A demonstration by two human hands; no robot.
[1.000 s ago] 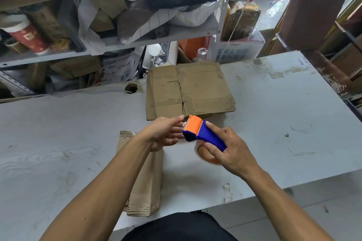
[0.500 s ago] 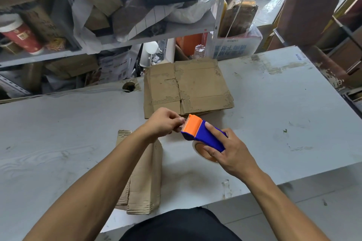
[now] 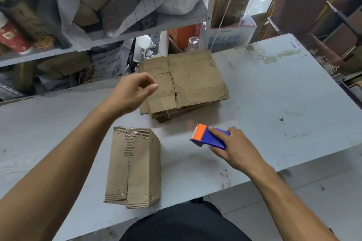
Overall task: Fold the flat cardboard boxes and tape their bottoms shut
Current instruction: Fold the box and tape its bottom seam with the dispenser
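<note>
Right hand (image 3: pixel 238 151) grips tape dispenser (image 3: pixel 209 137) (blue, orange head); left hand (image 3: pixel 131 94) loosely curled, holds nothing, above flat boxes (image 3: pixel 195 80).

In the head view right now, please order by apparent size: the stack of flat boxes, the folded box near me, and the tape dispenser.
1. Stack of flat boxes
2. Folded box, which looks close to the stack in size. It lies nearer the camera, so this order is unsure.
3. Tape dispenser, clearly the smallest; the right hand holds it.
</note>
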